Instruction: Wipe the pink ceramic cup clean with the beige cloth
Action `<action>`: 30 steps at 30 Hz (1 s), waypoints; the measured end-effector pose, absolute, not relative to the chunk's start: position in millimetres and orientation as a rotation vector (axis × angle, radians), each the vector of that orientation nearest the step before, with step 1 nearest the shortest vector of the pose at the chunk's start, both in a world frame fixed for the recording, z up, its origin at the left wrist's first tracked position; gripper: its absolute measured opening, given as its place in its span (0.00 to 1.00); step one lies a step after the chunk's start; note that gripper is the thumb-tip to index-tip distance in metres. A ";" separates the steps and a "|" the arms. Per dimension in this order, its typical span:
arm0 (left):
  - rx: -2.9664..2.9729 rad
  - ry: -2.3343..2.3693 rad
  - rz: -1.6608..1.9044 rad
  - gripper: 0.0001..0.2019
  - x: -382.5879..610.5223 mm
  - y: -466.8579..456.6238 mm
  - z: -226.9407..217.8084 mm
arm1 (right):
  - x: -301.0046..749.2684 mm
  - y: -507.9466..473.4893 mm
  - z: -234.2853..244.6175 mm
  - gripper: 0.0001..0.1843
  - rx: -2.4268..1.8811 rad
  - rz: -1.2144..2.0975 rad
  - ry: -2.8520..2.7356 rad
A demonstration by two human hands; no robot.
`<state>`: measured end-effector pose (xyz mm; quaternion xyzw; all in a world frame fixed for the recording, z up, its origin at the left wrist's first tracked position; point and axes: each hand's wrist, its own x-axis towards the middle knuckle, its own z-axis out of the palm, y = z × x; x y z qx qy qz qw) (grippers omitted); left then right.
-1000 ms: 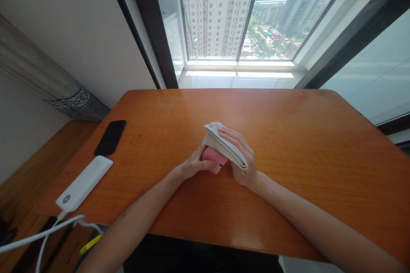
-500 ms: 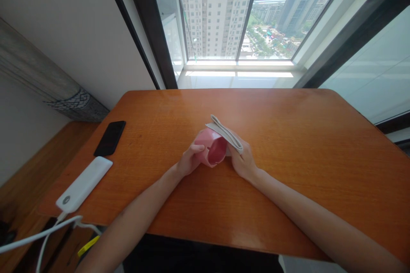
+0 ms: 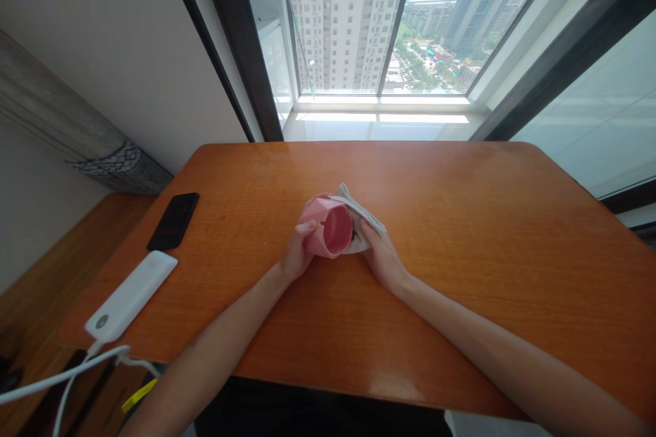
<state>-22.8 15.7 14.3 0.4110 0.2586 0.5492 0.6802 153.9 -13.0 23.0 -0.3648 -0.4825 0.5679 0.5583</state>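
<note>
A pink, faceted cup-like container (image 3: 318, 222) is tilted on its side, its hollow opening turned toward me and to the right. My left hand (image 3: 298, 246) is closed around its left side, thumb near the rim. Against its right side lies a folded light-grey cloth (image 3: 361, 212). My right hand (image 3: 382, 256) grips this cloth, thumb over it, the other fingers hidden underneath. Both hands are over the middle of the wooden table (image 3: 461, 239).
On the table's left side lie a black phone (image 3: 173, 221) and a white power bank (image 3: 130, 297) with a white cable (image 3: 66, 374) running off the edge. Beyond the far edge is a window (image 3: 348, 34). A curtain (image 3: 117, 157) hangs at left.
The pink container has shifted slightly left and turned, so its opening faces me more. The cloth has moved along its right side, more of it now showing beside the rim.
</note>
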 end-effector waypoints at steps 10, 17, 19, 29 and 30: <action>1.304 0.657 1.530 0.23 -26.6 -1.0 25.7 | 143.2 -20.9 22.8 0.23 -0.773 1.734 -0.774; 1.290 0.696 1.650 0.23 -24.7 -2.4 26.0 | 144.1 -23.1 17.4 0.20 -0.765 1.807 -0.684; 1.290 0.710 1.666 0.23 -23.5 -3.5 26.4 | 143.8 -24.5 17.2 0.18 -0.773 1.815 -0.658; 1.573 0.803 1.866 0.23 -23.5 2.5 23.6 | 136.3 -38.9 19.6 0.13 -0.688 2.081 -0.499; 1.595 0.809 1.838 0.23 -25.2 3.7 23.3 | 137.1 -38.4 19.7 0.13 -0.687 2.078 -0.518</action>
